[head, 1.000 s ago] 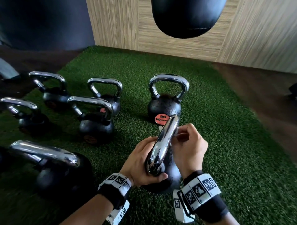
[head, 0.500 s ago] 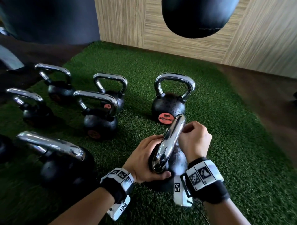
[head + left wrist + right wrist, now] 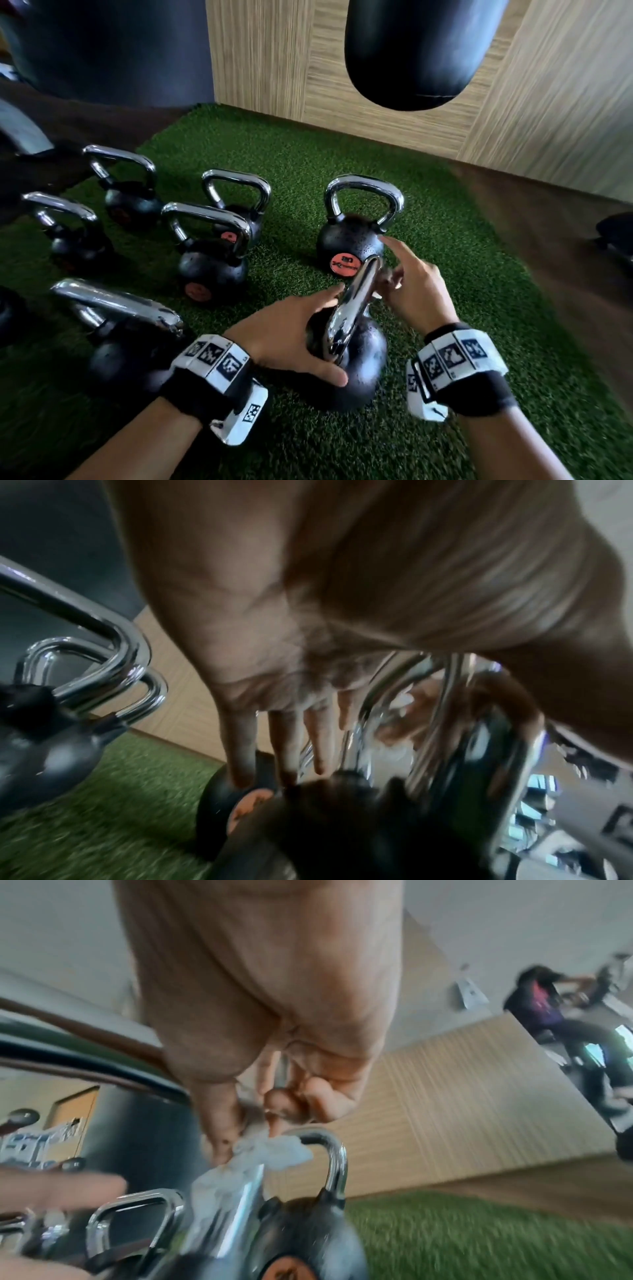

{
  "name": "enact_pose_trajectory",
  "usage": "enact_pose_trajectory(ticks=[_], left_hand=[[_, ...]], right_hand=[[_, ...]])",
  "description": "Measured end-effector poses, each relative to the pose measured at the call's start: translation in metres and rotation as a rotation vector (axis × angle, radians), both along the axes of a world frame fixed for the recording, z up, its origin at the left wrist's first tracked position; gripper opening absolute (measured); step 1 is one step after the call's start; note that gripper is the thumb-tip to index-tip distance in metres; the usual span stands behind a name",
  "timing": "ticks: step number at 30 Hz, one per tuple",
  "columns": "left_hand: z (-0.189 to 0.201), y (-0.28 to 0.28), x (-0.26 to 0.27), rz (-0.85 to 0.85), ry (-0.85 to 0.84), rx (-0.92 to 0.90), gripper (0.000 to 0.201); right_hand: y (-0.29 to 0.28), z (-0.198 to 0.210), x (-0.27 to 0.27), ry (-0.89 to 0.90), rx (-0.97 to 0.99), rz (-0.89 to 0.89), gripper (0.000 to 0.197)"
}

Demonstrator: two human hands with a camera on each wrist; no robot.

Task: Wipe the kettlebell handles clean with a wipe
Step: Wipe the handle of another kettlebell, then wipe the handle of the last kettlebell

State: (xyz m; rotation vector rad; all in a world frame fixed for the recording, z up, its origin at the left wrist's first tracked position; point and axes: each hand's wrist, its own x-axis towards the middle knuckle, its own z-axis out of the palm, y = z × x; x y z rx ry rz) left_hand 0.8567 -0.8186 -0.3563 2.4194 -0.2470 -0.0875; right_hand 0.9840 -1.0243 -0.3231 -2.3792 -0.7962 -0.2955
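The near kettlebell (image 3: 359, 373) is black with a chrome handle (image 3: 356, 301) and stands on the green turf. My left hand (image 3: 291, 329) rests against its left side with straight fingers (image 3: 291, 739), the thumb lying on the front of the ball. My right hand (image 3: 411, 294) is at the far end of the handle, where it pinches a crumpled white wipe (image 3: 274, 1150) between thumb and curled fingers (image 3: 291, 1104) against the chrome. Its index finger sticks out straight. In the head view the handle and hand hide most of the wipe (image 3: 390, 284).
A kettlebell with an orange label (image 3: 349, 240) stands just behind. Several more kettlebells (image 3: 212, 260) stand to the left on the turf (image 3: 445, 342). A black punching bag (image 3: 421, 51) hangs above. A wood wall is behind and dark floor to the right. A person (image 3: 548, 1007) is far off.
My right hand has loosened from a fist on the handle, and its index finger now points out. The fingers of my left hand have straightened along the kettlebell. The kettlebell has stayed in place.
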Motion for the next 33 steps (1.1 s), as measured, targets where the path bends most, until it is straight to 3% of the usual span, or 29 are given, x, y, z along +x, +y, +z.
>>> enact_pose_trajectory(ticks=[2, 5, 11, 14, 17, 20, 27, 33], left_hand=[[0.02, -0.013, -0.005, 0.068, -0.112, -0.017, 0.122], [0.036, -0.039, -0.006, 0.167, -0.268, 0.044, 0.096], [0.042, -0.045, -0.003, 0.187, -0.135, 0.002, 0.101], [0.049, -0.031, 0.006, 0.133, -0.091, 0.077, 0.1], [0.058, -0.015, 0.022, 0.081, -0.063, 0.225, 0.1], [0.066, -0.008, 0.039, 0.064, -0.06, 0.345, 0.093], [0.068, -0.001, 0.066, -0.08, -0.08, 0.405, 0.082], [0.064, 0.004, 0.066, -0.074, -0.102, 0.382, 0.088]], right_hand=[[0.003, 0.017, 0.009, 0.004, -0.188, 0.049, 0.066], [0.009, 0.031, 0.013, -0.003, -0.336, 0.095, 0.04], [0.01, 0.047, 0.004, 0.0, -0.401, 0.113, 0.011], [0.003, 0.053, 0.0, 0.04, -0.467, 0.077, 0.008], [-0.016, 0.057, -0.007, 0.105, -0.519, 0.044, 0.028], [-0.033, 0.054, -0.018, 0.135, -0.534, 0.015, 0.03], [-0.052, 0.035, -0.041, 0.142, -0.437, -0.04, 0.024], [-0.052, 0.034, -0.042, 0.159, -0.375, 0.013, 0.015]])
